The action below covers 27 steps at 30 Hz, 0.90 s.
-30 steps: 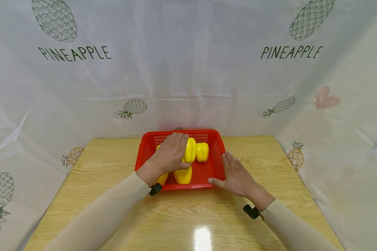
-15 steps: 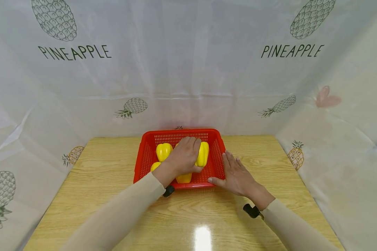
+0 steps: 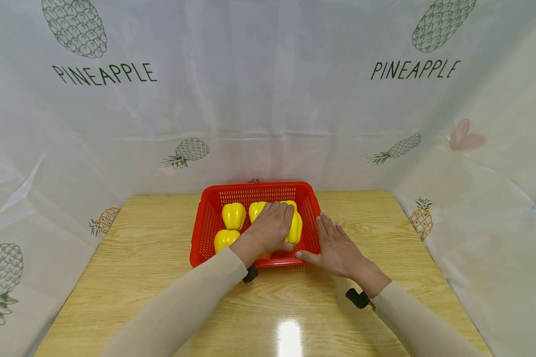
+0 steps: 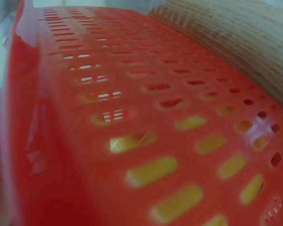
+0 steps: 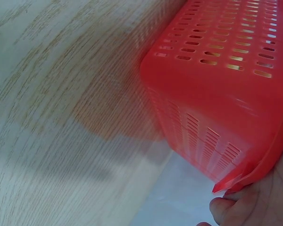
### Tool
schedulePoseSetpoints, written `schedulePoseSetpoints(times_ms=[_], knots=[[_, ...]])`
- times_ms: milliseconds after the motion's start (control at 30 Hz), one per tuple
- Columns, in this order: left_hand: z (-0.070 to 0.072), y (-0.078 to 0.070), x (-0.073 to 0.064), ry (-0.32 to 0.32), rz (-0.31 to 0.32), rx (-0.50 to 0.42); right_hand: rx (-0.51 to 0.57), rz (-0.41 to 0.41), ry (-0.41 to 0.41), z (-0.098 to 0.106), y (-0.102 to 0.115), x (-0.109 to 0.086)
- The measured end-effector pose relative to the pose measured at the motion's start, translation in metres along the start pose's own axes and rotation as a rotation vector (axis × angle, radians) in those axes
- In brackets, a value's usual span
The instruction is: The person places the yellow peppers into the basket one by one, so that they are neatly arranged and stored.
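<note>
In the head view, my left hand (image 3: 270, 228) reaches over the front rim of a red perforated plastic basket (image 3: 290, 261). It grips a yellow bell pepper (image 3: 297, 228) low in the basket's right part. Other yellow peppers lie inside: one at the back left (image 3: 234, 216), one at the front left (image 3: 225, 240), one at the back middle (image 3: 255, 210), and one at the back right (image 3: 290, 203), partly covered. Another beneath my left wrist is mostly hidden. My right hand (image 3: 339, 253) rests on the basket's right front corner, fingers extended along the side and thumb at the front rim.
The basket stands on a wood-grain table (image 3: 161, 233) near its back edge. A white curtain (image 3: 268, 99) with pineapple prints surrounds the table at the back and sides. In the left wrist view, the basket's slotted wall (image 4: 99, 155) fills most of the picture.
My left hand has carried the pepper rightward and lowered it toward the basket's right side, uncovering the peppers on the left. My right hand has stayed at the corner.
</note>
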<state>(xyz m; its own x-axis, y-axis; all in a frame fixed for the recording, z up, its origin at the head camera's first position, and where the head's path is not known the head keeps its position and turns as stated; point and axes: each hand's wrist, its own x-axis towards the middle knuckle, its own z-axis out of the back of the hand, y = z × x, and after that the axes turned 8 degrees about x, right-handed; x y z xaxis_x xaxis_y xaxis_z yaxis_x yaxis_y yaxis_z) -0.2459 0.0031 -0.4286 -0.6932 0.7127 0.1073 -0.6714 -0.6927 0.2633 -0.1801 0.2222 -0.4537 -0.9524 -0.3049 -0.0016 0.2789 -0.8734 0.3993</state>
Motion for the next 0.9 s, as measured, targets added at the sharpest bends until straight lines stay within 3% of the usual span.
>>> schedulePoseSetpoints(times_ms=[433,700,900], knots=[[-0.017,-0.01,0.008,0.11,0.005,0.024,0.003,-0.001,-0.01,-0.001,-0.001,0.002],[-0.027,-0.018,0.01,0.119,-0.009,0.084,-0.01,-0.012,0.001,0.0,0.001,0.002],[-0.027,-0.021,0.011,0.126,-0.01,0.068,-0.02,0.001,-0.008,0.001,0.0,0.001]])
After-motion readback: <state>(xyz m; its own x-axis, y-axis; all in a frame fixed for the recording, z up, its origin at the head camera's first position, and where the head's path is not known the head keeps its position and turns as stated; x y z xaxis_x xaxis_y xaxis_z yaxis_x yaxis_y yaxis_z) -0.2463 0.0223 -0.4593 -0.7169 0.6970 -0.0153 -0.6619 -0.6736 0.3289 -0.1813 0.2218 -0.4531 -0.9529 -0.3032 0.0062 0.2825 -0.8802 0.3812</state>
